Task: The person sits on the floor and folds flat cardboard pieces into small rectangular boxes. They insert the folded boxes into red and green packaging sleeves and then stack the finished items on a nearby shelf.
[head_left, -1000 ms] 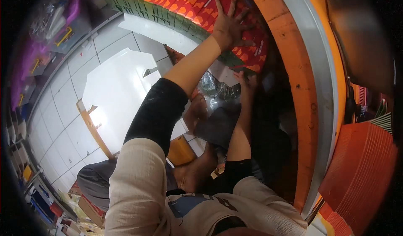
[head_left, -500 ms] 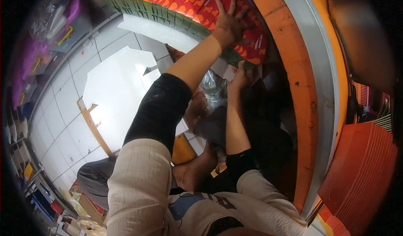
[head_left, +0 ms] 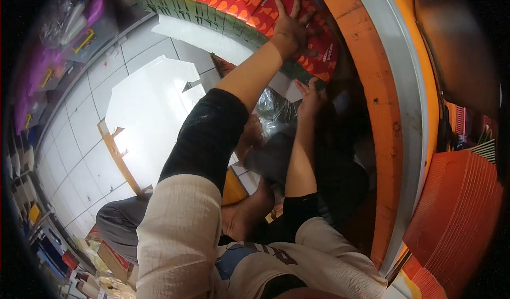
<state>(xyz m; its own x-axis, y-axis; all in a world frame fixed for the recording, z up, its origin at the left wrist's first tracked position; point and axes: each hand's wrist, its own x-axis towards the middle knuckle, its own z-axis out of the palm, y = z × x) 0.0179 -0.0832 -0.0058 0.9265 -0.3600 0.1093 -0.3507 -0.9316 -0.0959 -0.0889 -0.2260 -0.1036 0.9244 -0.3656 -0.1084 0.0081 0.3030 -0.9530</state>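
Observation:
A long row of red and green packs [head_left: 226, 6] with orange shapes stands packed side by side at the top. My left hand [head_left: 291, 32] lies on the right part of the row, fingers spread across the red tops. Below it, my right hand [head_left: 311, 101] has its fingers up at the green lower end of the packs at the row's right end, seemingly pinching that edge. Part of its grip is hidden in shadow. A white panel [head_left: 199, 37] runs along the row's near side. Clear plastic wrapping [head_left: 273, 110] lies just left of my right hand.
A large white cut sheet [head_left: 151, 105] lies on the tiled floor at left. My bare foot [head_left: 254, 206] is below my arms. An orange beam with a grey edge [head_left: 385, 113] curves down the right side, with stacked red-orange sheets [head_left: 451, 203] beyond. Purple-lidded bins [head_left: 98, 38] stand far left.
My right hand has shifted slightly right, and its fingers have come up to the green end of the packs. My left hand stays spread on the row.

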